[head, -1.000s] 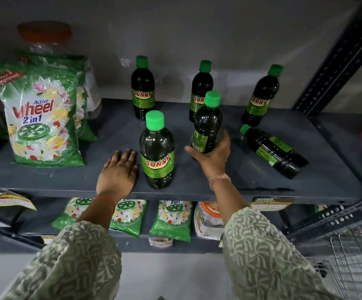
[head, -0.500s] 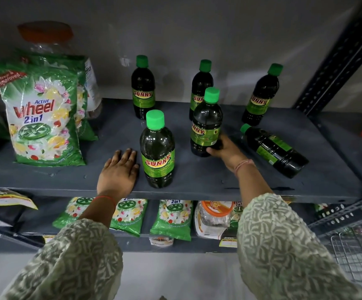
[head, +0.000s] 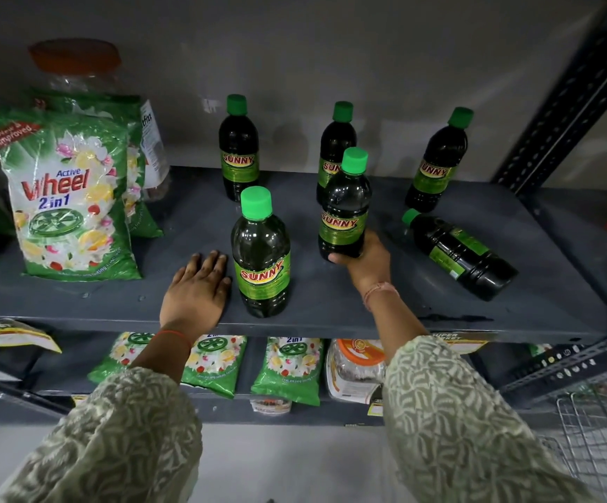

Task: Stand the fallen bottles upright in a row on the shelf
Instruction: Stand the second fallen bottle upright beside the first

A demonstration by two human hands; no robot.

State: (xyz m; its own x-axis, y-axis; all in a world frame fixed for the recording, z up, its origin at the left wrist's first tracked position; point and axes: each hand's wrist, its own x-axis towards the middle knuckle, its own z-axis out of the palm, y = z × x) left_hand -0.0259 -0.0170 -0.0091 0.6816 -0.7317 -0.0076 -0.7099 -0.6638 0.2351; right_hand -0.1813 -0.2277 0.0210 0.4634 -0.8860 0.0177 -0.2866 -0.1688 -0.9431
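Dark Sunny bottles with green caps stand on the grey shelf [head: 331, 317]. Three are upright along the back: a left one [head: 238, 154], a middle one [head: 334, 147] and a right one [head: 436, 165]. A front bottle [head: 261, 259] stands upright near the shelf edge. My right hand [head: 365, 263] is shut on the base of another upright bottle [head: 343, 212], which rests on the shelf. One fallen bottle [head: 461, 254] lies on its side at the right, cap pointing left. My left hand [head: 196, 288] lies flat on the shelf, fingers apart, just left of the front bottle.
Green Wheel detergent bags [head: 66, 197] lean at the shelf's left, with an orange-lidded jar [head: 76, 67] behind them. A perforated metal upright [head: 563, 103] frames the right side. More bags and a jar fill the lower shelf [head: 287, 372]. A wire basket [head: 599, 430] sits low right.
My right hand has turned the held bottle from tilted to upright, set it on the shelf with the label facing me, and slid down to its base. My left hand stayed still.
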